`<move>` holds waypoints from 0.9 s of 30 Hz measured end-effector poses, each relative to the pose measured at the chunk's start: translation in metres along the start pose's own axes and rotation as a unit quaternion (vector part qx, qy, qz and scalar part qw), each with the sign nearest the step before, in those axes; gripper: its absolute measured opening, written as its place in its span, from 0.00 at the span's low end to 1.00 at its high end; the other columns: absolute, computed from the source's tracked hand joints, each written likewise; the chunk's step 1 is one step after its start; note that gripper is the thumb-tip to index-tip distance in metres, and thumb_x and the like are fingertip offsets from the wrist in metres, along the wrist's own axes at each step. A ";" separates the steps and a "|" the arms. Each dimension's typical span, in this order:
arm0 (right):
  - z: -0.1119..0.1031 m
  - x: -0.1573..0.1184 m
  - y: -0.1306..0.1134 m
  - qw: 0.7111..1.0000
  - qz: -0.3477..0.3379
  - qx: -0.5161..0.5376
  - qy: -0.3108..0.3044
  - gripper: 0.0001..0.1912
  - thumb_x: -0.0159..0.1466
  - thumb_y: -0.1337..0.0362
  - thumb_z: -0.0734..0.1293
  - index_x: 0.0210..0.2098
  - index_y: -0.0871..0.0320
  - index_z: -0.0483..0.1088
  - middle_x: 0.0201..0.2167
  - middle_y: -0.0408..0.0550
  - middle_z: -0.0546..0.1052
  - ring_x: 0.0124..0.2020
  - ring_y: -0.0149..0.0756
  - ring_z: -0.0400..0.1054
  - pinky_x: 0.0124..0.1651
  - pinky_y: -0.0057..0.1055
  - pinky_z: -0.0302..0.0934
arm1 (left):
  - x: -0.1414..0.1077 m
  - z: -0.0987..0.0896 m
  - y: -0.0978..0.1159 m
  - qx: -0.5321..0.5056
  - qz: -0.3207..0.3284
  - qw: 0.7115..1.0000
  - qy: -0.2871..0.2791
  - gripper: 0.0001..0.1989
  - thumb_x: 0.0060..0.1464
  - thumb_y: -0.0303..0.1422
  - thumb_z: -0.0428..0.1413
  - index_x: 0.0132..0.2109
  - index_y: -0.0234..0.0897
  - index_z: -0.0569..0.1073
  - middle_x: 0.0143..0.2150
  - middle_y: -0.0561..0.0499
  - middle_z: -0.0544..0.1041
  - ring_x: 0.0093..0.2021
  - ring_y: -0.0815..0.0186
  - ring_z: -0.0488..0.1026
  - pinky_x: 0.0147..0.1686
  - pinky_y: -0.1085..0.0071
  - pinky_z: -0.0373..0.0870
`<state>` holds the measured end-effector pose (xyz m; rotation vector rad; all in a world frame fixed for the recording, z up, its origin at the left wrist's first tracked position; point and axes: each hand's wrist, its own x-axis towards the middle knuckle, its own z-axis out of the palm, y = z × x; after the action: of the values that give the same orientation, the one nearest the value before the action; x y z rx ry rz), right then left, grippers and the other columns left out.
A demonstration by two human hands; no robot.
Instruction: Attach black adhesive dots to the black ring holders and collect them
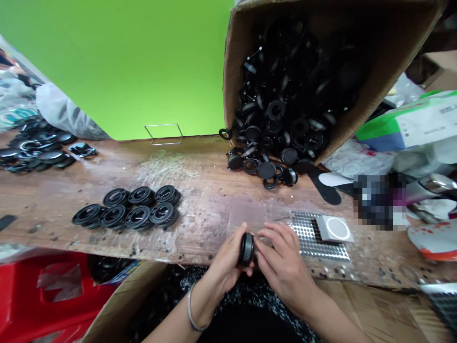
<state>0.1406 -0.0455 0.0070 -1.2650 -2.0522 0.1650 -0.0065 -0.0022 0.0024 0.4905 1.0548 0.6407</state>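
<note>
A black round part with a ribbed rim [246, 249] is held on edge at the table's front edge. My left hand [228, 259] is closed around it, thumb on top and fingers beneath. Close against its right face, my right hand [280, 255] has its thumb and fingertips pinched together; whatever is between them is hidden. To the right lies a sheet of small shiny silver dots [307, 228], with a small grey block bearing a pale ring [335, 228] on it. Several black ring-shaped parts [138, 216] stand in two rows to the left.
A tilted cardboard box [230, 71] spills black round parts [266, 169] onto the wooden table [210, 200]. A green panel [143, 62] stands behind, with a wire loop [164, 134] at its foot. More black parts [46, 155] are piled far left. A red stool [21, 295] is below.
</note>
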 end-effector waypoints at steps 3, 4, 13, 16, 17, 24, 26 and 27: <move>-0.014 0.005 0.034 0.992 0.115 0.048 -0.014 0.10 0.68 0.66 0.59 0.42 0.54 0.72 0.46 0.50 0.73 0.51 0.40 0.65 0.53 0.40 0.63 | 0.000 -0.001 0.002 0.003 0.011 1.000 -0.017 0.21 0.54 0.52 0.54 0.37 0.36 0.70 0.20 0.57 0.66 0.15 0.73 0.61 0.10 0.80 0.58; -0.018 0.006 0.049 0.985 0.174 0.024 0.001 0.10 0.68 0.64 0.59 0.40 0.55 0.72 0.43 0.50 0.73 0.47 0.39 0.67 0.49 0.37 0.64 | 0.000 -0.001 0.004 -0.003 0.018 1.000 -0.019 0.20 0.54 0.51 0.54 0.37 0.36 0.70 0.20 0.57 0.66 0.15 0.73 0.61 0.10 0.80 0.58; 0.000 0.011 0.135 0.944 0.288 -0.150 -0.059 0.08 0.59 0.70 0.61 0.26 0.58 0.70 0.29 0.51 0.72 0.31 0.38 0.67 0.38 0.33 0.57 | 0.001 -0.001 0.017 -0.052 0.014 0.999 -0.002 0.18 0.56 0.49 0.54 0.36 0.37 0.69 0.22 0.56 0.68 0.15 0.74 0.61 0.11 0.80 0.59; 0.003 0.013 0.138 0.938 0.293 -0.169 -0.080 0.08 0.58 0.69 0.61 0.26 0.58 0.70 0.28 0.51 0.72 0.28 0.37 0.65 0.35 0.33 0.54 | 0.000 -0.002 0.018 -0.062 0.009 0.998 0.007 0.17 0.57 0.48 0.54 0.37 0.37 0.69 0.23 0.55 0.68 0.16 0.74 0.62 0.11 0.80 0.59; 0.004 0.014 0.138 0.937 0.292 -0.174 -0.084 0.07 0.58 0.70 0.61 0.26 0.58 0.70 0.28 0.51 0.72 0.27 0.37 0.65 0.35 0.32 0.53 | 0.000 -0.002 0.018 -0.066 0.008 0.998 0.010 0.17 0.57 0.47 0.54 0.37 0.37 0.68 0.23 0.56 0.68 0.16 0.74 0.62 0.12 0.80 0.59; 0.005 0.013 0.134 0.942 0.277 -0.176 -0.066 0.08 0.58 0.71 0.59 0.25 0.58 0.66 0.30 0.54 0.69 0.30 0.39 0.63 0.37 0.35 0.55 | 0.001 -0.004 0.015 -0.074 0.041 0.996 0.029 0.17 0.56 0.48 0.55 0.36 0.37 0.68 0.22 0.56 0.67 0.16 0.73 0.62 0.12 0.79 0.59; 0.004 0.011 0.129 0.948 0.272 -0.161 -0.049 0.07 0.58 0.70 0.58 0.25 0.57 0.64 0.29 0.53 0.69 0.30 0.39 0.63 0.38 0.35 0.56 | 0.002 -0.004 0.013 -0.071 0.057 0.995 0.036 0.18 0.54 0.48 0.56 0.36 0.37 0.69 0.21 0.57 0.66 0.16 0.72 0.62 0.12 0.78 0.60; 0.003 0.011 0.127 0.950 0.269 -0.150 -0.038 0.07 0.58 0.69 0.58 0.25 0.57 0.64 0.29 0.52 0.68 0.31 0.40 0.63 0.39 0.36 0.57 | 0.001 -0.005 0.012 -0.070 0.065 0.995 0.040 0.18 0.54 0.49 0.56 0.36 0.37 0.69 0.22 0.57 0.66 0.16 0.72 0.62 0.12 0.78 0.60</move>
<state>0.2287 0.0290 -0.0463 -2.0231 -1.7905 0.1539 -0.0130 0.0074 0.0071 0.4158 1.0502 0.8499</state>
